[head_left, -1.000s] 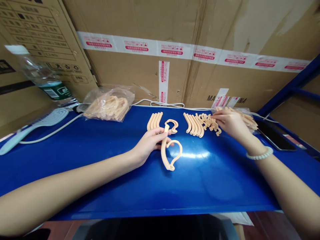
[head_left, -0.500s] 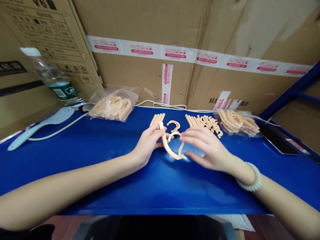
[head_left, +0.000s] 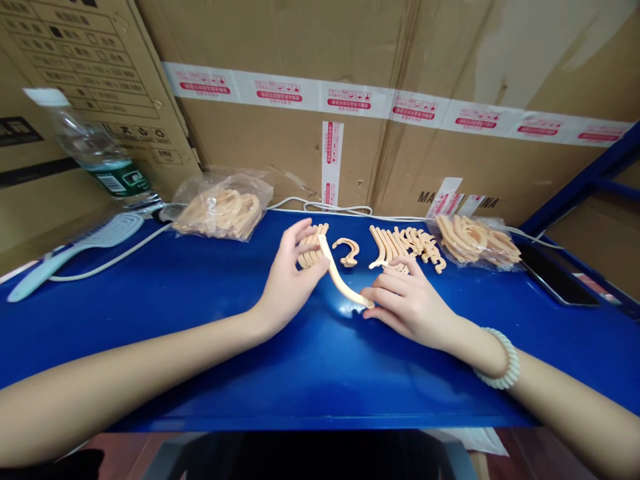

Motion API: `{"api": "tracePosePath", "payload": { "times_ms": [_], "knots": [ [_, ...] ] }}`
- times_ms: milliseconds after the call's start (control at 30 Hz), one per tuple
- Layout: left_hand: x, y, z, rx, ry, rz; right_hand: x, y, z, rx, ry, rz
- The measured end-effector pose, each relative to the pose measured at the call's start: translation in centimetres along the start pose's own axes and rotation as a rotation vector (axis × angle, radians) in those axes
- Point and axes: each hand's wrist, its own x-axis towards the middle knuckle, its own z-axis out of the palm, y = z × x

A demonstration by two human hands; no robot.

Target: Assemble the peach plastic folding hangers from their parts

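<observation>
A pale, wood-coloured folding hanger hangs tilted over the blue table, and only its long curved arm shows now. My right hand pinches the lower end between thumb and fingers. Beside the upper end, my left hand has its fingers spread, the thumb close to or touching the arm; I cannot tell which. Past it lie a row of curved hanger arms, partly behind the left fingers, and a few loose hooks. Beyond my right hand are another row of arms and a heap of small hooks.
Clear bags of hanger parts lie at back left and back right. A water bottle, a light-blue hairbrush, a white cable and a dark phone are around. Cardboard boxes wall the back.
My left fingers have loosened and spread away from the hanger. My right hand has closed on its lower end. The hanger's hook and second arm, visible before, no longer show.
</observation>
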Motion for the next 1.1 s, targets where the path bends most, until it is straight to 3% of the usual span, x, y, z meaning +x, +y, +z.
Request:
{"api": "tracePosePath", "payload": {
  "times_ms": [67, 133, 200, 267, 500, 633, 833, 1100],
  "knots": [
    [-0.1, 0.2, -0.3, 0.263, -0.035, 0.367, -0.1, 0.0, 0.1, -0.028, 0.034, 0.006],
    [-0.5, 0.5, -0.5, 0.516, -0.208, 0.688, -0.1, -0.1, 0.3, -0.055, 0.069, -0.004],
    [-1.0, 0.6, -0.4, 0.688, -0.397, 0.859, -0.1, -0.3, 0.3, -0.076, 0.093, -0.020],
    [-1.5, 0.5, -0.3, 0.763, -0.470, 0.895, -0.2, -0.6, 0.3, -0.087, 0.093, -0.030],
    [-1.9, 0.2, 0.1, 0.809, -0.451, 0.922, 0.0, -1.2, 0.1, -0.220, 0.096, -0.081],
    [-1.9, 0.5, 0.1, 0.884, -0.550, 0.913, 0.1, -1.5, 0.1, -0.306, 0.145, -0.149],
    [-1.7, 0.7, -0.1, 0.890, -0.631, 0.874, 0.0, -1.5, 0.2, -0.182, 0.153, -0.113],
    [0.1, 0.9, -0.9, 0.852, -0.560, 1.136, 0.9, -1.6, 0.5, -0.015, 0.215, -0.032]
  ]
}}
